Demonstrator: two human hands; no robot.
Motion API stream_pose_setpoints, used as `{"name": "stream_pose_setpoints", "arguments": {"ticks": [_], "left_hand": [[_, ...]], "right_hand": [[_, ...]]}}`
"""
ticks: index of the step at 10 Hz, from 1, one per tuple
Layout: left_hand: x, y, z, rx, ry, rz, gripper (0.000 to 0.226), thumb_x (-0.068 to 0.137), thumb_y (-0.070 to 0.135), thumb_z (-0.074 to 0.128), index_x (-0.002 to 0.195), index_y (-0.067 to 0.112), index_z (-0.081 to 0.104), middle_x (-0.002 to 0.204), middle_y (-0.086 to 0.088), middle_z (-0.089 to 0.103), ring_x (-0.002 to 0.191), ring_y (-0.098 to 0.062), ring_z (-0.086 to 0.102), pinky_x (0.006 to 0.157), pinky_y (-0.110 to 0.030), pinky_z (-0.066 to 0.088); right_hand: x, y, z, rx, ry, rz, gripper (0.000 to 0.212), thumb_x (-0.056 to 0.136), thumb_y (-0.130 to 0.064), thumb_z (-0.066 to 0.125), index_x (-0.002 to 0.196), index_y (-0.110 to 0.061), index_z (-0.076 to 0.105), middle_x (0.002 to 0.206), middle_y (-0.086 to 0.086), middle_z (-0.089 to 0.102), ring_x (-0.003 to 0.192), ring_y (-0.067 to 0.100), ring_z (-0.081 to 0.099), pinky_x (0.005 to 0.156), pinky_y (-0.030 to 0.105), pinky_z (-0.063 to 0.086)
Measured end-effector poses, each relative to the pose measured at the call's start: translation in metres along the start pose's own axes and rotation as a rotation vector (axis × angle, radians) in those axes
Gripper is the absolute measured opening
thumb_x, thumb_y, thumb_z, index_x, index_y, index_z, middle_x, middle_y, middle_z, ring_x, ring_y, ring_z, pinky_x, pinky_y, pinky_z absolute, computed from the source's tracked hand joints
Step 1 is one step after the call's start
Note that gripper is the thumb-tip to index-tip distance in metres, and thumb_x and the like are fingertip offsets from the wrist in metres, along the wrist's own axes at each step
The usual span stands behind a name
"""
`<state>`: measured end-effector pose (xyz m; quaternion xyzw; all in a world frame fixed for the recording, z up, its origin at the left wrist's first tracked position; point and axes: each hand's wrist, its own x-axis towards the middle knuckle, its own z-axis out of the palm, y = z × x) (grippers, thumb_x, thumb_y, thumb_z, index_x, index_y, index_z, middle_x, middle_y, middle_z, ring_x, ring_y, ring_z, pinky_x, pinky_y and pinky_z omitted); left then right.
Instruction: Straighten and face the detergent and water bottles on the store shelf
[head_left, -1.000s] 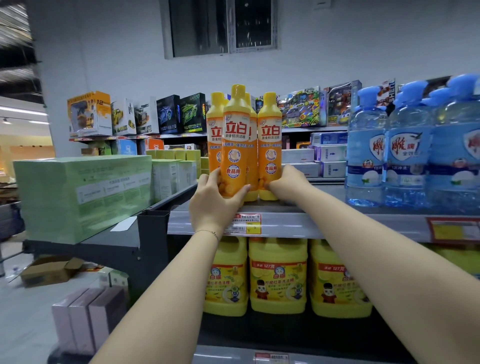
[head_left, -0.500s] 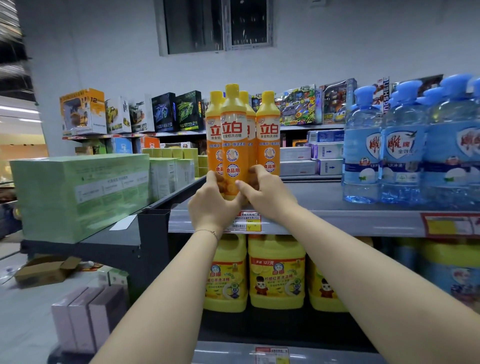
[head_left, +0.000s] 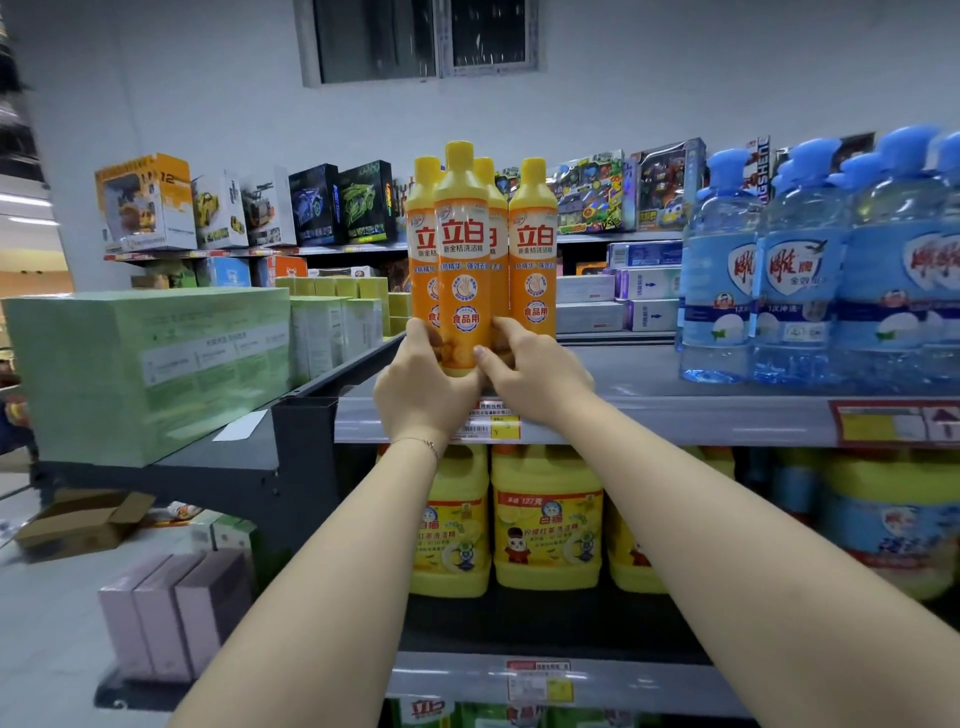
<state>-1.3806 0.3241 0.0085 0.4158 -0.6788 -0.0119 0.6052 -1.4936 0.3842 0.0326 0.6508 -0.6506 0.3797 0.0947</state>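
Well left of the front detergent bottle (head_left: 462, 260) sits a green carton (head_left: 145, 364). My left hand (head_left: 421, 384) grips that bottle's lower left side and my right hand (head_left: 535, 374) its lower right, fingers curled round the base. It is upright, label forward, at the shelf (head_left: 675, 415) edge, with three matching bottles (head_left: 532, 249) just behind it and the water bottles (head_left: 795, 270) well to its right.

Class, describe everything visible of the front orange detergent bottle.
The front detergent bottle is glossy orange plastic with a yellow cap, its printed label facing the camera. It is upright near the front edge of the shelf, ahead of three matching bottles. The left hand and right hand grip its base from either side.
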Motion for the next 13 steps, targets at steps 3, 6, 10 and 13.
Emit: {"name": "stream_pose_setpoints", "arguments": {"ticks": [3, 6, 10, 13], "left_hand": [[-0.013, -0.006, -0.024, -0.122, -0.043, 0.214, 0.028, 0.085, 0.034, 0.063, 0.092, 0.009, 0.053, 0.090, -0.002, 0.054, 0.082, -0.020, 0.052, 0.077, -0.037, 0.049], [-0.110, -0.034, -0.030, 0.158, -0.207, 0.769, 0.024, 0.080, 0.026, 0.059, 0.098, 0.011, 0.060, 0.107, -0.007, 0.060, 0.103, -0.027, 0.052, 0.083, -0.035, 0.038], [-0.161, -0.035, -0.009, 0.410, -0.719, 0.487, 0.043, 0.082, 0.031, 0.059, 0.123, 0.018, 0.053, 0.123, -0.003, 0.053, 0.116, -0.025, 0.049, 0.099, -0.035, 0.036], [-0.158, -0.042, -0.040, 0.658, -0.763, 0.260, 0.046, 0.080, 0.030, 0.051, 0.123, 0.013, 0.050, 0.118, -0.006, 0.054, 0.107, -0.028, 0.053, 0.087, -0.037, 0.044]], "right_hand": [[-0.041, 0.001, -0.012, 0.081, 0.407, -0.310, 0.021, 0.086, -0.015, 0.054, 0.102, -0.004, 0.062, 0.098, 0.010, 0.063, 0.093, 0.023, 0.057, 0.083, 0.036, 0.051], [-0.127, 0.031, 0.023, -0.232, 0.225, -0.439, 0.011, 0.084, -0.022, 0.055, 0.081, -0.012, 0.061, 0.072, 0.002, 0.060, 0.062, 0.018, 0.055, 0.048, 0.027, 0.041], [-0.143, 0.156, 0.061, -0.363, -0.338, 0.236, 0.026, 0.087, -0.038, 0.053, 0.105, -0.020, 0.056, 0.104, 0.002, 0.058, 0.101, 0.024, 0.055, 0.080, 0.035, 0.048], [-0.119, 0.137, 0.080, -0.410, -0.453, 0.150, 0.016, 0.087, -0.036, 0.056, 0.085, -0.020, 0.055, 0.082, -0.002, 0.057, 0.077, 0.016, 0.058, 0.066, 0.027, 0.051]]}}
